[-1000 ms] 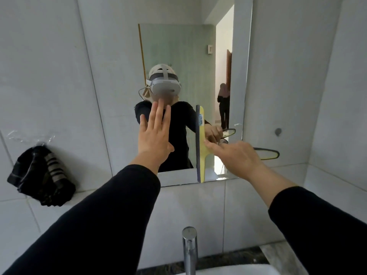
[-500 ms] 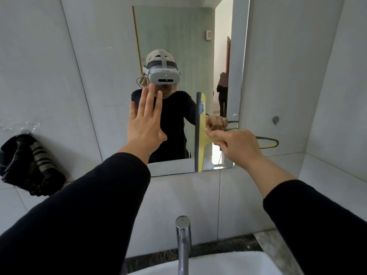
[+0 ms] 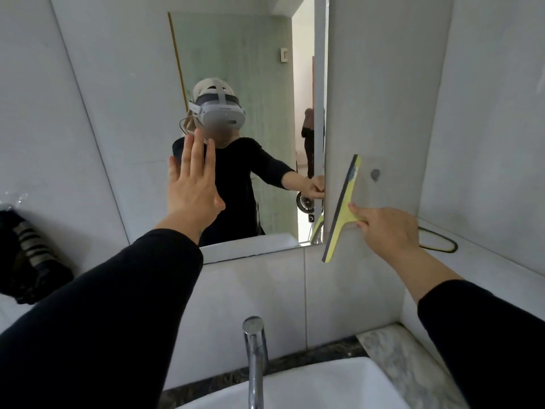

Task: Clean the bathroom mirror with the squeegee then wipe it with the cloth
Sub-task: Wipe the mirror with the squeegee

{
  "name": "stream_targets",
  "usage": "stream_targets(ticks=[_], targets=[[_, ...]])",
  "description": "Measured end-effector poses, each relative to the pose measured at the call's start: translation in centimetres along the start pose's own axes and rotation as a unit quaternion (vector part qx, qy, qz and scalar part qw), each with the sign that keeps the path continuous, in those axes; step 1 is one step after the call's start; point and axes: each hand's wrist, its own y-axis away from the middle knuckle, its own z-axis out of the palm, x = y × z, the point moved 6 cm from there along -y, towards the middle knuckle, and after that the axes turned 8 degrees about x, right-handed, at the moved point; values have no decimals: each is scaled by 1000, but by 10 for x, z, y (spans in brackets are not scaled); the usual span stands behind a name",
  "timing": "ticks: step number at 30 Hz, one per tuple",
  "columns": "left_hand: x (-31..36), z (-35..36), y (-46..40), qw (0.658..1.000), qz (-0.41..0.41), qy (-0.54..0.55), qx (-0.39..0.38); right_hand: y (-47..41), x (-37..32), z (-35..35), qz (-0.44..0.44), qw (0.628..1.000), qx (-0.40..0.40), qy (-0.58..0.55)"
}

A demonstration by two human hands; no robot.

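The mirror (image 3: pixel 241 84) fills the wall from ten to one o'clock, its lower edge just above the white sink (image 3: pixel 324 385) and chrome tap (image 3: pixel 255 358) at six. At nine o'clock a dark striped cloth (image 3: pixel 26 255) hangs in a heap, well apart from both hands. The left hand (image 3: pixel 193 187) is flat and spread, fingers together, at the glass near centre – whether it touches I cannot tell. The right hand (image 3: pixel 386 228), at three o'clock, is clamped on the handle of the yellow squeegee (image 3: pixel 343 208), whose tilted blade lies over the tiled wall just beside the mirror's right edge, off the glass. The risk I judge: the left palm may smear the glass, and a tilted blade would leave streaks.
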Motion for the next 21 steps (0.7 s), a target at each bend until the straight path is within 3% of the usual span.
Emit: stream_targets(ticks=[4,7,11,16,21], targets=[[7,-4,-1,999,-24,7,23,-5,-13,-32,0,998,37,-51],[10,-6,-4,999,-35,1,25,-18,-22,-53,76,986,70,-132],[7,-6,-5,999,-30,-9,23,-22,-44,-43,183,945,73,-262],[1,-5,-4,1000,-5,5,24,18,-61,22,271,896,-7,-352],[-2,0,-3,1000,-1,8,7,42,-69,45,342,835,21,-430]])
